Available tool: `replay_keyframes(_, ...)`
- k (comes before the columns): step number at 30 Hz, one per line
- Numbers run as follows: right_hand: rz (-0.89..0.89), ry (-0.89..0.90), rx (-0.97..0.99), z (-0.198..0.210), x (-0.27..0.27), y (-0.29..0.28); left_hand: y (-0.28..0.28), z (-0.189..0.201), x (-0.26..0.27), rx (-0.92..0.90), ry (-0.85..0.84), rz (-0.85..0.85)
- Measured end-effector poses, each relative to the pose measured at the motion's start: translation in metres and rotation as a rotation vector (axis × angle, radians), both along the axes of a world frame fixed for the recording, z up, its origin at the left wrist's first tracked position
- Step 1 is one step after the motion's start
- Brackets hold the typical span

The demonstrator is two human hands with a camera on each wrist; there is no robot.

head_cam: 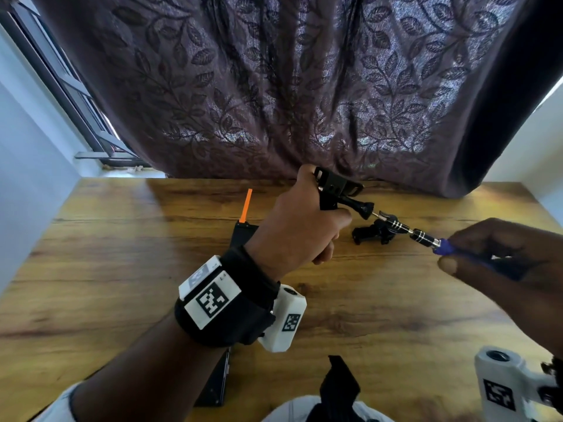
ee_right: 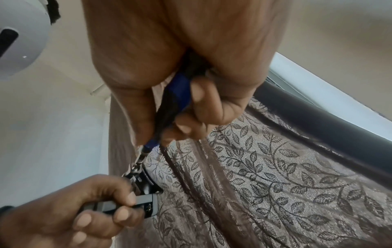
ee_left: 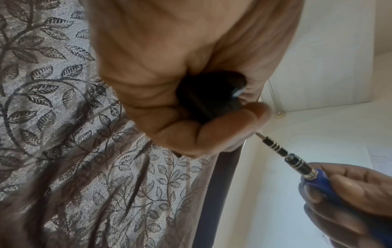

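Our hands are both busy above the bench (head_cam: 122,284): the left hand (head_cam: 307,226) grips the black mount (head_cam: 333,182), and the right hand (head_cam: 499,257) pinches the screwdriver (head_cam: 422,236), its shaft aimed up-left at the thumbscrew (head_cam: 364,206).

The head camera looks forward and down over the left hand (head_cam: 304,226) and right hand (head_cam: 499,254). Each wrist camera sits close behind its own fingers, facing up past them at the curtain (ee_left: 63,117). All three share the screwdriver (head_cam: 425,236) and black mount (head_cam: 335,184) at the fingertips

Leafy curtain (head_cam: 274,86) hangs behind wooden table (head_cam: 106,269) with orange, perhaps plastic, strip (head_cam: 246,205).
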State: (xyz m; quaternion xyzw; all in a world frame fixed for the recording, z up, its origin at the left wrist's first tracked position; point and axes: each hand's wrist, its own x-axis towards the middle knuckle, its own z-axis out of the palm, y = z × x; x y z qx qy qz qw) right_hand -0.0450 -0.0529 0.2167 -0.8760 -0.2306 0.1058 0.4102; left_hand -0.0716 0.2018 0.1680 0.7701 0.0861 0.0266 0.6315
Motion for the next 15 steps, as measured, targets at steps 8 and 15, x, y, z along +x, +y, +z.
replay_keyframes(8, 0.025, 0.048, -0.021, -0.003, 0.0, 0.008, 0.0, -0.003, 0.001, 0.018, -0.004, 0.003)
replay_keyframes(15, 0.017, 0.079, 0.035, 0.0, -0.007, 0.015, 0.003, -0.003, 0.001, 0.03, -0.028, -0.002)
